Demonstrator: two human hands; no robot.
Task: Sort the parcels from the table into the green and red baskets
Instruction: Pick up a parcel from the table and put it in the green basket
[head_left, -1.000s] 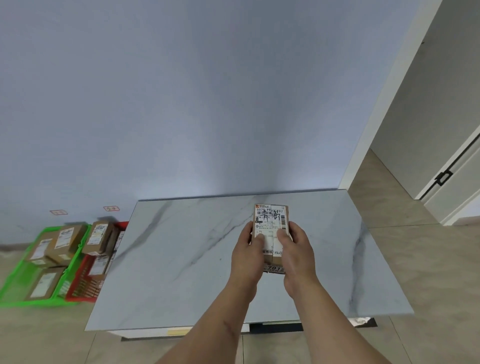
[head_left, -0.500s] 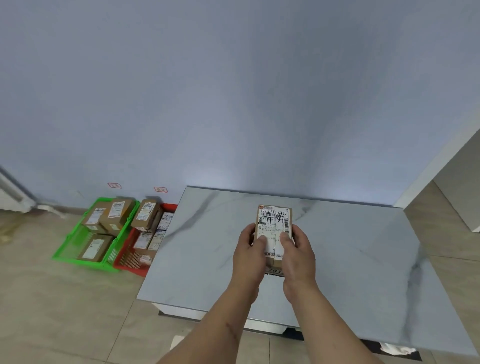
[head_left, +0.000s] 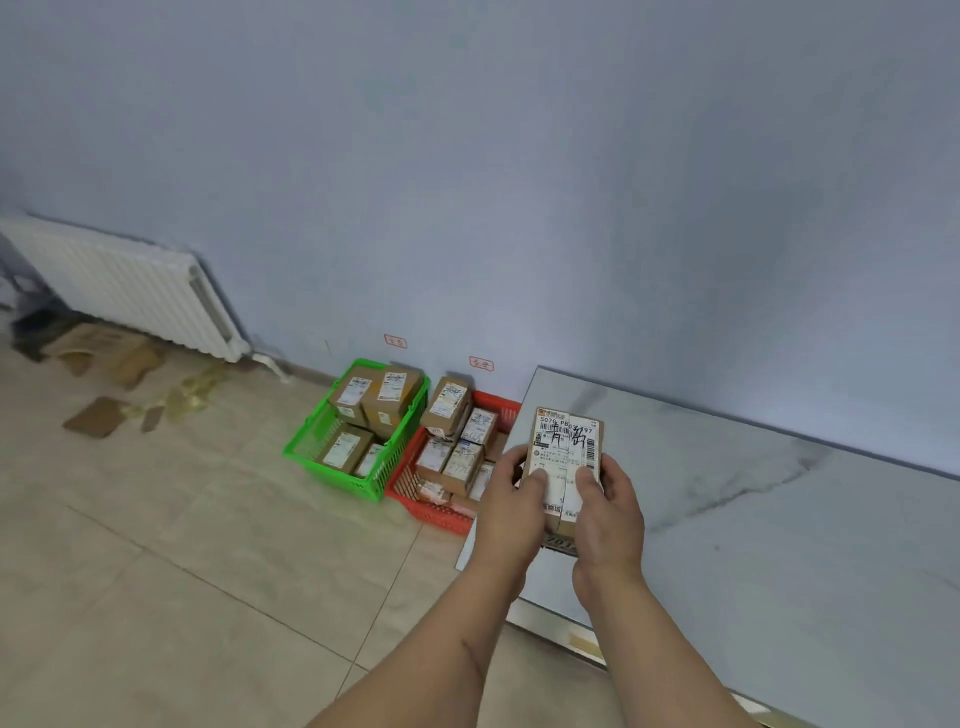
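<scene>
Both hands hold one small brown parcel with a white shipping label and black handwriting, label up, above the left end of the marble table. My left hand grips its left side with the thumb on the label. My right hand grips its right side the same way. On the floor to the left stand the green basket and the red basket, side by side against the wall, each holding several labelled parcels.
A white radiator hangs on the wall at far left. Flattened cardboard pieces lie on the tiled floor below it. Two small red tags are stuck on the wall above the baskets.
The view has swung left, so the baskets and radiator now show more centrally. Both hands still hold the parcel, now over the table's left end near the red basket.
</scene>
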